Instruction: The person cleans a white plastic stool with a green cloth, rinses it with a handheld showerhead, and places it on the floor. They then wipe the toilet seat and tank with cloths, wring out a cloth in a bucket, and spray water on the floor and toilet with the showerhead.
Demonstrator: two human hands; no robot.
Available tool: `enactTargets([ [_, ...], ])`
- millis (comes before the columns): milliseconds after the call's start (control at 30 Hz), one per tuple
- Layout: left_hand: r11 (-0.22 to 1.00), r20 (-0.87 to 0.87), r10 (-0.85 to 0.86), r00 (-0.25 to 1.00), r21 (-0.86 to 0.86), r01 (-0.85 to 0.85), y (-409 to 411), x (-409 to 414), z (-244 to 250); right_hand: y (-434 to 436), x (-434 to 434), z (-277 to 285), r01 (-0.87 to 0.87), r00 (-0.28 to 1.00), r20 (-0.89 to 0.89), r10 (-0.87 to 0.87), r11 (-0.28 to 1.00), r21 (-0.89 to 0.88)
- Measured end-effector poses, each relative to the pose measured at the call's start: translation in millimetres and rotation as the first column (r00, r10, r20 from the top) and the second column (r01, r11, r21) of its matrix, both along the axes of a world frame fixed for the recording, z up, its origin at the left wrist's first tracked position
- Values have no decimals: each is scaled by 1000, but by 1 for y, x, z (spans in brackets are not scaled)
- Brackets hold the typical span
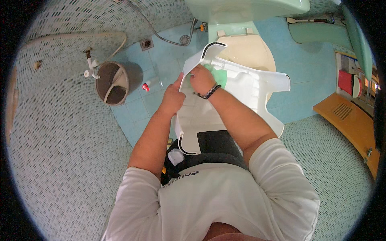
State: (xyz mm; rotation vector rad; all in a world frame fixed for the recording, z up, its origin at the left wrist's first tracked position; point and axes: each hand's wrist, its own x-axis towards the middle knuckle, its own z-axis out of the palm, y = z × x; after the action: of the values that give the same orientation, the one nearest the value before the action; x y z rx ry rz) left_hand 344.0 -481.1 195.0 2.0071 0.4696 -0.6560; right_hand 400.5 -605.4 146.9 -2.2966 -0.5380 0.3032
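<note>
A white plastic stool (201, 116) lies tipped in front of me, its legs pointing outward and its hollow inner side partly showing. My left hand (174, 98) grips the stool's left edge. Inside the stool, near that same edge, my right hand (201, 79) holds a green cloth (221, 77) against the plastic; its fingertips are partly hidden. A dark bracelet and a metal chain circle the right wrist.
Beyond the stool is a toilet with a cream lid (256, 49), below a green washbasin (250, 10). A brown bucket (134, 79) stands at left by a wall tap (90, 67), near a red-capped bottle (152, 82). An orange door (346, 120) is at right.
</note>
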Motion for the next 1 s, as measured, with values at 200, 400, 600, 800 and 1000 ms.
enactTargets([
  [200,999,33,-22,999,-35,23,2,4,-4,-21,20,27,-305,923,66,378,828,-469],
  [400,928,-81,147,986,-334,-166,10,2,-23,-43,-23,37,-443,891,26,454,879,-174],
  [600,925,-155,165,974,-319,-207,-2,5,-21,4,-74,12,33,990,-141,-1,974,222],
  [800,952,-109,158,981,-246,-181,-9,13,-7,6,-50,22,-64,849,-521,87,996,62],
  [1000,935,-153,179,972,-282,-217,-23,8,0,-10,-34,47,-513,838,-429,338,757,-405],
])
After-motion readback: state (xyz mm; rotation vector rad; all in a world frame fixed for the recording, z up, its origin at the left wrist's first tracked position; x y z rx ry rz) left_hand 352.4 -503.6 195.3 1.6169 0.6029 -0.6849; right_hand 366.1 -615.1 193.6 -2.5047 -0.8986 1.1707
